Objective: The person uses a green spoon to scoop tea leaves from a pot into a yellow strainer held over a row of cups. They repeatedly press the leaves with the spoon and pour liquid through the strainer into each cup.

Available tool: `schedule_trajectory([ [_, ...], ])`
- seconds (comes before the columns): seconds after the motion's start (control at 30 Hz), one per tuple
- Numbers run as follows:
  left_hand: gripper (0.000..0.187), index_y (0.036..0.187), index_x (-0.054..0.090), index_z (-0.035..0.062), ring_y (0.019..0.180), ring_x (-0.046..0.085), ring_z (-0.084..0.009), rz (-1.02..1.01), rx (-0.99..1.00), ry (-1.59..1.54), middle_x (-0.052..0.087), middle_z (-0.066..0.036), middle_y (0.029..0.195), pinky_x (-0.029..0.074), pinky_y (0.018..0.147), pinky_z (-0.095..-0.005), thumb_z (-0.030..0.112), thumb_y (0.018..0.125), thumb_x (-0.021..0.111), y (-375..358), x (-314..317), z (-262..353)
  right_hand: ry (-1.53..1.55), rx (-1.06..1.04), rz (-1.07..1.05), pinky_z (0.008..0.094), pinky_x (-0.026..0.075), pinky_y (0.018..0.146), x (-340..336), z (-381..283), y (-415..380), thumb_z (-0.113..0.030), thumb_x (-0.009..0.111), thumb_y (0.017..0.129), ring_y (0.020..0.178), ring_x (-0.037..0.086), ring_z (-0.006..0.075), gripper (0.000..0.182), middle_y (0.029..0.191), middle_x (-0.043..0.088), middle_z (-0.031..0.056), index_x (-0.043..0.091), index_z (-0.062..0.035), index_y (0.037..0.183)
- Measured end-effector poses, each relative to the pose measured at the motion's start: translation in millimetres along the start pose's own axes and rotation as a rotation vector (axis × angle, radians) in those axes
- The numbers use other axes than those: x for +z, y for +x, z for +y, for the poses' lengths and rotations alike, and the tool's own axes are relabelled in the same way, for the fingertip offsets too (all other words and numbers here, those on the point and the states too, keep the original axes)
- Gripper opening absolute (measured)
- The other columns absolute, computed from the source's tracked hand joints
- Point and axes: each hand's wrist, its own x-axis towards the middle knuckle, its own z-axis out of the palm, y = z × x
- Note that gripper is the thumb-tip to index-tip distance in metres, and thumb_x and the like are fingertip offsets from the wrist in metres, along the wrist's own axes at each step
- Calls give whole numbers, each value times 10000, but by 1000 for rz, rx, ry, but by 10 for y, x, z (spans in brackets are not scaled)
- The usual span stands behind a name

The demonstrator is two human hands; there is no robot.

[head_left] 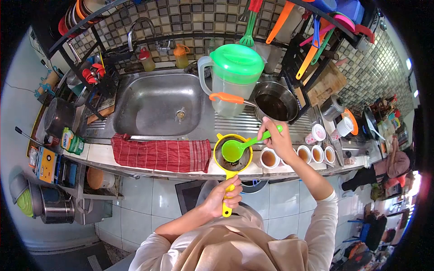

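Note:
My left hand [221, 197] is wrapped round the handle of a yellow strainer [234, 171], held level at the counter's front edge. Dark bits lie in its mesh. My right hand [276, 139] grips a bright green ladle [232, 151], whose bowl is over the strainer. Whatever is beneath the strainer is hidden. Just right of it stands a white cup [270, 159] of brown liquid, and several similar filled cups [317, 154] line up past my right forearm. Behind that hand sits a metal pot [276, 101] of dark liquid, its orange handle pointing left.
A clear pitcher [235, 79] with a green lid stands behind the strainer. Left of it is a steel sink [156, 106], with a red checked cloth [160, 154] along the counter front. Utensils hang overhead. Stacked white cups [315, 134] stand right. A person [393, 165] is at far right.

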Motion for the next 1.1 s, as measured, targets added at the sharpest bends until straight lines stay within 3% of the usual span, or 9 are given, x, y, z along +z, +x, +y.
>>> schedule_trajectory([
  [0.4,237,709,372,163,403,230,-44,14,4,-5,261,64,508,198,355,-175,315,890,388,-40,26,6,-38,-119,4,156,238,345,31,-63,-60,-318,372,884,372,352,24,477,452,432,3,551,-5,571],
  [0.47,238,707,372,164,404,232,-44,20,4,-3,266,63,511,197,357,-175,316,890,387,-49,33,9,-75,-139,6,189,304,371,25,-106,-77,-309,398,874,375,390,51,471,438,447,2,560,5,563],
  [0.7,240,706,375,165,405,235,-41,2,9,-17,272,63,516,196,359,-174,316,892,383,-90,124,22,-184,-318,-11,221,339,386,48,-218,-204,-217,393,873,395,419,71,410,484,507,38,563,19,585],
  [0.77,239,708,376,165,404,235,-41,-2,21,-19,272,63,515,196,360,-174,318,892,382,-93,153,21,-269,-536,-8,206,311,366,64,-215,-239,-208,348,877,379,424,85,438,504,516,56,547,17,558],
  [0.8,239,708,376,165,404,235,-41,-2,23,-21,272,63,515,196,360,-174,318,892,382,-92,161,21,-269,-537,-11,206,311,366,58,-201,-259,-208,348,877,379,424,85,438,504,516,56,547,17,558],
  [0.87,237,713,377,166,402,233,-41,-11,17,-34,271,63,515,198,362,-173,321,891,383,-84,175,24,-397,-778,-104,237,352,381,18,-160,-307,-148,343,854,395,462,132,390,514,520,78,560,4,567],
  [0.93,230,726,372,166,399,228,-38,-8,28,-25,261,66,519,194,362,-172,330,886,394,-78,196,21,-417,-804,-175,263,392,401,-4,-110,-356,-99,352,807,422,494,168,330,525,524,79,578,-12,582],
  [1.0,227,740,367,166,395,223,-35,-3,37,-16,251,70,523,191,361,-172,339,881,406,-68,197,12,-531,-1027,-199,282,386,393,-10,6,-377,-56,507,727,424,485,173,127,533,509,59,596,-34,639],
  [1.1,226,739,366,168,396,223,-34,-3,38,-2,249,70,523,189,361,-172,340,880,407,-54,180,9,-507,-1019,-111,276,390,390,-30,15,-412,-85,501,722,416,483,169,134,550,532,55,599,-40,642],
])
